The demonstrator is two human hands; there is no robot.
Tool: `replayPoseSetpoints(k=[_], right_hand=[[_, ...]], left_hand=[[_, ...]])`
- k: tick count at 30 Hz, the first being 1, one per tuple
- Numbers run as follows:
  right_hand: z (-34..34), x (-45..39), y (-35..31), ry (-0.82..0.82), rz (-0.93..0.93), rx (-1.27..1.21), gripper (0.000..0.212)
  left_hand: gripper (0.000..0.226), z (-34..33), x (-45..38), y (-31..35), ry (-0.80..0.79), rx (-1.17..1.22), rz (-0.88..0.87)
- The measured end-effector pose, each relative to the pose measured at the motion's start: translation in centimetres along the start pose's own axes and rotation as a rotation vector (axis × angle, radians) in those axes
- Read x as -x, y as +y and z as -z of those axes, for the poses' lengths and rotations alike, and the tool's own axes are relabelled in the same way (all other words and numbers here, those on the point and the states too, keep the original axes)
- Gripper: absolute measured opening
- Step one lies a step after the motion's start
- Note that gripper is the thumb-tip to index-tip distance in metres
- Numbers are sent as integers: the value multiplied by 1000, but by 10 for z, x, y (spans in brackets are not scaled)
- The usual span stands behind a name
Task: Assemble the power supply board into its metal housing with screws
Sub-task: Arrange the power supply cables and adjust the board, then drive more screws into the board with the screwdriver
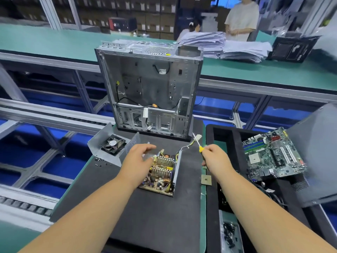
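My left hand (137, 160) rests on the power supply board (160, 175), fingers relaxed over its near-left corner. The board sits in its metal housing (177, 168) on the black mat (155, 216) (cover with fan (113, 144) lies left). My right hand (216, 157) grips a yellow-handled screwdriver (198, 144), tip up.

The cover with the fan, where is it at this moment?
In the head view, the metal cover with the black fan lies on the dark mat, left of the power supply board and beyond the left hand, near loose screws.
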State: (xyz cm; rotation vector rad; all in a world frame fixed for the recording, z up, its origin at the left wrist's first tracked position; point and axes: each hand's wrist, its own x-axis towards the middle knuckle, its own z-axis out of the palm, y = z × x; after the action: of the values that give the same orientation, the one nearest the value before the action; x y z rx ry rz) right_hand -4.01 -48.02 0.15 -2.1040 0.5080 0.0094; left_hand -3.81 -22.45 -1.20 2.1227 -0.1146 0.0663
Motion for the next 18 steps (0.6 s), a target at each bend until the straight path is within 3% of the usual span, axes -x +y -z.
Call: replayPoseSetpoints(k=[6,12,18], right_hand=[[-48,-2,-56,-39,164,-33,13],[-103,-2,-94,-102,130,-132,13],[-143,-8,-114,-131,94,-170,14]], left_hand=[[30,49,-23,-38,98,91,51],[28,106,-44,-95,229,15,190],[33,130,-58,-147,32,-317,271]])
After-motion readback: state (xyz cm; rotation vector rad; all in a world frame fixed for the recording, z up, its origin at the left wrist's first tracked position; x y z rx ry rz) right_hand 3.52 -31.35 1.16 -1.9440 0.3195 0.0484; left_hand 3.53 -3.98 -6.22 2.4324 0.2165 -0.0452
